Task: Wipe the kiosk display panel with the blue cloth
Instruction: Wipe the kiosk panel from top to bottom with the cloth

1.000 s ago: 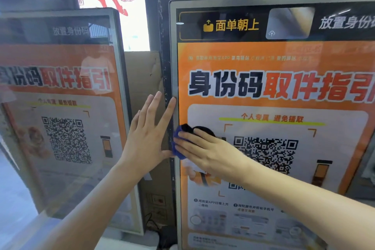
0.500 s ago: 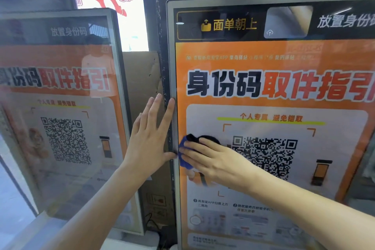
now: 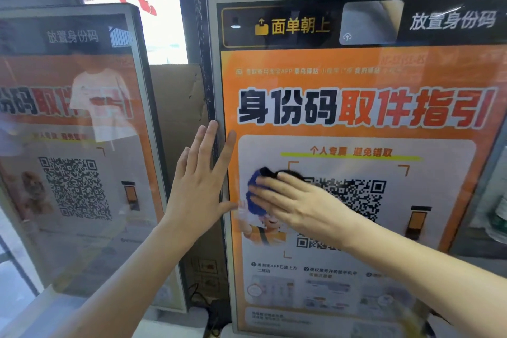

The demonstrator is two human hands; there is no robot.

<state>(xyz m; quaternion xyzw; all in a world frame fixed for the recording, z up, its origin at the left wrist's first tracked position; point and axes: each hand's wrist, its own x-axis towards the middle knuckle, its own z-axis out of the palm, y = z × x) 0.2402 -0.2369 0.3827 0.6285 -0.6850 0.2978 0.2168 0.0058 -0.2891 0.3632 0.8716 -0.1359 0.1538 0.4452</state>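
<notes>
Right hand (image 3: 299,206) flat on kiosk display panel (image 3: 356,118), fingers together pressing blue cloth (image 3: 253,195), cloth mostly hidden beneath them at QR code's 9 o'clock, left hand (image 3: 200,186) fingers spread on panel's left edge, panel's right side cut off

Both bare forearms reach up and forward. The left hand (image 3: 198,189) is flat and open, fingers spread and pointing up (thumb out to the right). The right hand (image 3: 296,204) lies palm-down, fingers extended leftward, pressing flat.

parcel pickup station | self-service kiosks (image 3: 356,145) | QR pickup-code posters (image 3: 74,189)
</notes>
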